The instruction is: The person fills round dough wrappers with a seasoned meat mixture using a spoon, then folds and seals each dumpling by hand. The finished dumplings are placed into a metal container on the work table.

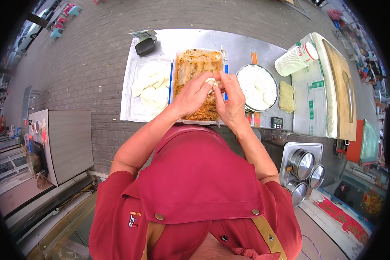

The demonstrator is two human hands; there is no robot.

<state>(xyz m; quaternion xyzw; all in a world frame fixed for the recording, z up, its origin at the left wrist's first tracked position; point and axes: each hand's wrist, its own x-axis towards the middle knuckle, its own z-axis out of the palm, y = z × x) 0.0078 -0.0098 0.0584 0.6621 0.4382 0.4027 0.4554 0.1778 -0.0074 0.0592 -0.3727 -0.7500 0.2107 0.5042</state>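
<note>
My left hand point(195, 94) and my right hand point(229, 94) meet over a clear plastic tub point(200, 52). Between their fingertips they pinch a small piece of white dough point(210, 81), partly hidden by the fingers. Orange-brown chopped filling point(201, 112) lies in the tub, thickest at the near end. Beside it on the left, a second clear tub point(133, 109) holds a pile of flat white dough wrappers point(152, 86). To the right of my hands sits a round metal steamer point(273, 70) with pale dough pieces point(261, 92) on a white liner.
A black case point(145, 46) lies at the table's point(240, 42) far left. Toward the right are stacked paper cups point(295, 58), a folded yellow cloth point(286, 97), a digital timer point(277, 122) and a foam box point(308, 97) under a wooden board point(341, 91). Lidded steamers point(302, 164) stand lower right.
</note>
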